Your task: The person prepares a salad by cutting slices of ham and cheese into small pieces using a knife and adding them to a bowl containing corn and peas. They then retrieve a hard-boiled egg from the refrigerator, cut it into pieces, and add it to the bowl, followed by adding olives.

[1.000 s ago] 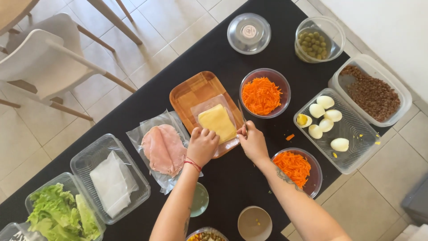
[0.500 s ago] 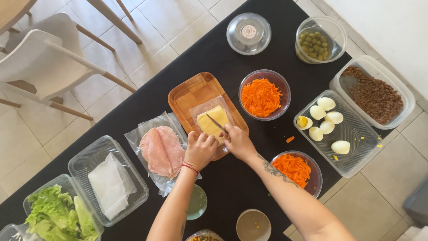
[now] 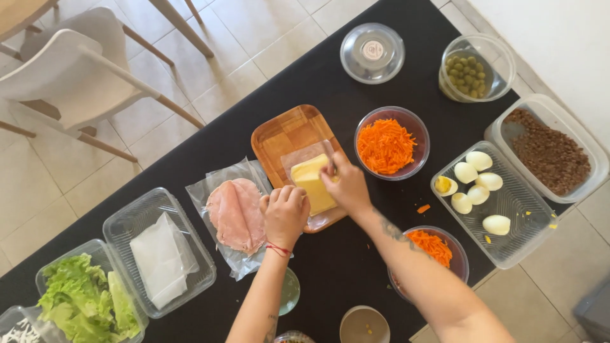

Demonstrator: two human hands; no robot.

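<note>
A: Left to right on the black counter: we see lettuce in a clear tub at the far left, then a clear tray with white folded sheets.

B: Next, ham slices on an opened plastic wrap. Our left hand sits curled in a loose fist, resting at the edge of that wrap and the near corner of the wooden board.

A: Cheese?

B: Yellow cheese block lies on its clear wrapper on the board, near-right part. Our right hand is on its right edge, fingers bunched and pinching at the top of the cheese. We can't tell if it grips the cheese or the film.

A: Right of that?

B: Bowl of grated carrot just beside the board, a second carrot bowl under our right forearm. Clear tray with peeled boiled eggs, then a tub of brown lentils at the far right. Behind: a clear lid and a tub of green olives.
</note>
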